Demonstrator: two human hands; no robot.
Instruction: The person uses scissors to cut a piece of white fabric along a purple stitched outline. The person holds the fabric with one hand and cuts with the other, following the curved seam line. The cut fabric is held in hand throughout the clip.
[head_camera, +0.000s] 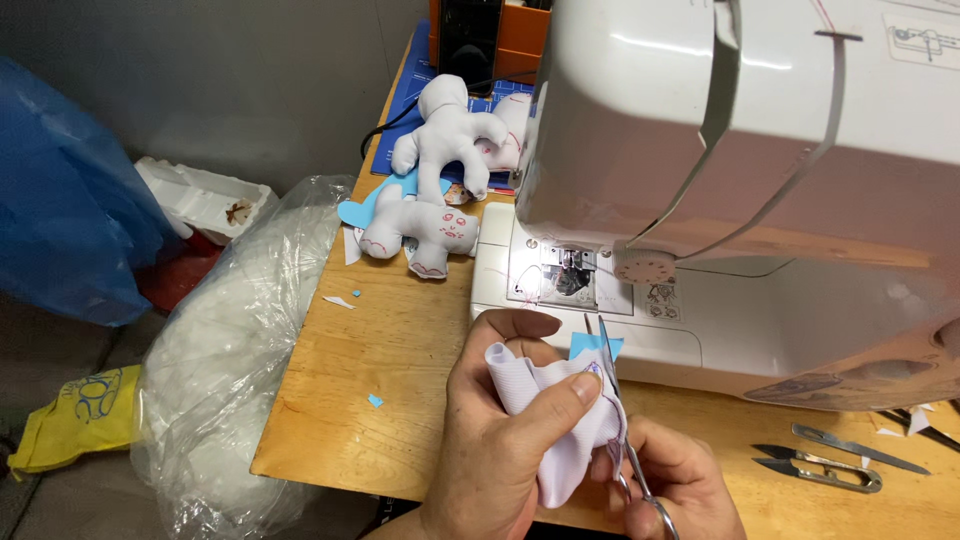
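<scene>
I am trimming: my left hand (500, 440) pinches the white fabric piece (560, 420) closed-fingered, in front of the sewing machine (740, 200), while my right hand (670, 485) grips the scissors (615, 400), blades against its edge. The next snip likely needs careful following of the drawn line. The scissor handles are cut off below.

White sewing machine (740, 190), two stuffed white dolls (440, 190), thread snips (820, 468), clear plastic bag of stuffing (220, 360), blue bag (60, 200)

Scissors (625, 425) handles partly below frame
</scene>
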